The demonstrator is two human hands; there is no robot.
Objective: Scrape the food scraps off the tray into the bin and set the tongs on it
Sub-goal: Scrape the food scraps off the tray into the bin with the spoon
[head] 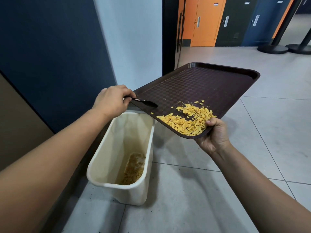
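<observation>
Tray (210, 84) is held in the air, tilted, near edge lower, its low left corner overhanging the far end of the bin (107, 158). Right hand (214, 133) grips the near right corner, thumb curled over the rim and touching the edge of the scraps, fingers under and out of sight. Left hand (111, 100) pinches the black tongs (143, 103) by the handle end, fingers curled round it; tongs tip lies on the tray surface near the left corner, well apart from the food scraps (188, 119). Cannot tell whether the tongs arms are squeezed together. Scraps are yellow flakes piled along the near edge toward the right corner, a few loose crumbs spread left and up the tray; rest of the tray surface is bare. Bin is cream, rectangular, open top, standing on the tiled floor (218, 190) just beside the dark blue wall (50, 56); a layer of similar flakes sits at its bottom. Left of the bin: wall close, tight room. Right and near side: open floor. Small dark specks on the tiles around the bin base. Far back: orange door (204, 21), dark lockers (235, 21), and two black post bases (284, 47), all well apart from the hands.
</observation>
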